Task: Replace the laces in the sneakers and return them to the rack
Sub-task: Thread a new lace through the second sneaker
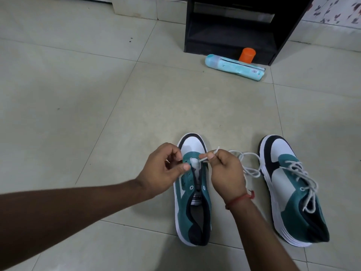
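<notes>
Two teal, white and navy sneakers stand on the tiled floor, toes pointing away from me. The left sneaker (192, 210) has mostly bare eyelets. My right hand (227, 174) pinches a white lace (251, 170) near its tip, over the front eyelets; the rest of that lace loops loose on the floor between the shoes. My left hand (163, 171) has its fingers curled at the shoe's left eyelet row and seems to pinch the lace's other end there. The right sneaker (293, 190) is fully laced in grey-white and tied.
A black shoe rack (234, 30) stands at the back. In front of it lie a light-blue spray can (235, 67) on its side and an orange cap (247, 54). Pale floor tiles spread to the left.
</notes>
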